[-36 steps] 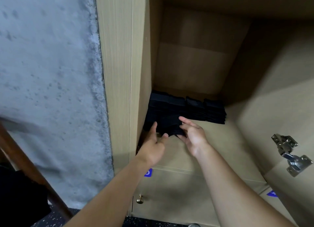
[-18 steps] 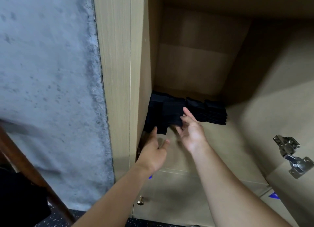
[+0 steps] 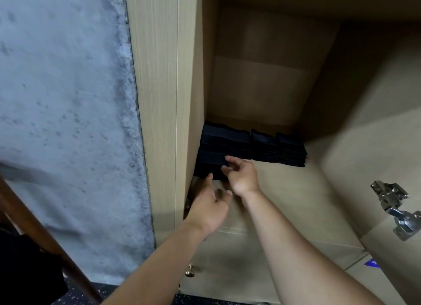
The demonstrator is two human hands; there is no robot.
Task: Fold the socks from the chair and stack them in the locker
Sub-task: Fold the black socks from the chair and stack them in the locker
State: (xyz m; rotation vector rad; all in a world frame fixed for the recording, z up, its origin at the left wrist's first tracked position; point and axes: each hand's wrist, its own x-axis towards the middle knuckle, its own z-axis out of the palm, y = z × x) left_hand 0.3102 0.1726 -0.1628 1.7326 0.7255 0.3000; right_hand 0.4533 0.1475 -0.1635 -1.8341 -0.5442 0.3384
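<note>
Sock (image 3: 213, 160) now stacked, both hands (image 3: 210, 207) (image 3: 242, 177) released; five black piles (image 3: 265, 146).

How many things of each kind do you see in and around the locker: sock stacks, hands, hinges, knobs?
Stacks of folded black socks: 5 (4 in the back row, 1 in front at the left wall)
Hands: 2, left hand, right hand
Metal hinge: 1
Brass knob: 1
Total: 9

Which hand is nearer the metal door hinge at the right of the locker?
Right. The right hand is at the front stack of folded black socks, far left of the metal hinge; the left hand is further left still.
</note>
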